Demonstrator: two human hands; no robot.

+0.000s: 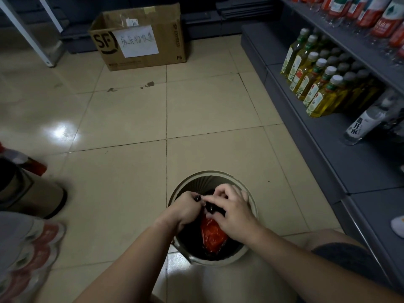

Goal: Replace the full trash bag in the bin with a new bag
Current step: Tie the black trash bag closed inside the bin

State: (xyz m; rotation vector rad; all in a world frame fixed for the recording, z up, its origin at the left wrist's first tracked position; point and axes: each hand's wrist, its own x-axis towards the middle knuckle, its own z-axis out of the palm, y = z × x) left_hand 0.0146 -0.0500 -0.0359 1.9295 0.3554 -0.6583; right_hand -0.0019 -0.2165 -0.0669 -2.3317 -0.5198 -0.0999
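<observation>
Crouching over the round beige plastic bin [253,206] on the pale tiled floor [122,119], you've got both hands down at its mouth. Your left hand [185,208] is curled tight, fingers [197,198] pressed together on a gathered bit of the black trash bag [192,239] near the bin's far side. Your right hand [231,211] sits just beside it, knuckles up, fingers bent and pinching the same bunched black plastic at the middle; the two hands are almost touching there. That black bag sits inside the bin, lining it, with its top drawn toward the centre. Below your hands, a crumpled red plastic bag [213,234] shows inside the black one, well down in the bin. Whether the black plastic is knotted yet, you can't tell from here, your fingers cover it. Your bare knee [328,237] pokes in at the lower right. Ahead across the floor stands an open brown cardboard box [140,38] with a white handwritten paper sheet [136,41] taped on its front. Along your right runs a grey metal shelf unit [341,154], carrying a row of yellow-green drink bottles [314,84] with white caps, and red-labelled bottles [371,12] one level up. At the left edge stands a tan cylindrical bin with a dark base [32,193], well apart from your bin.
</observation>
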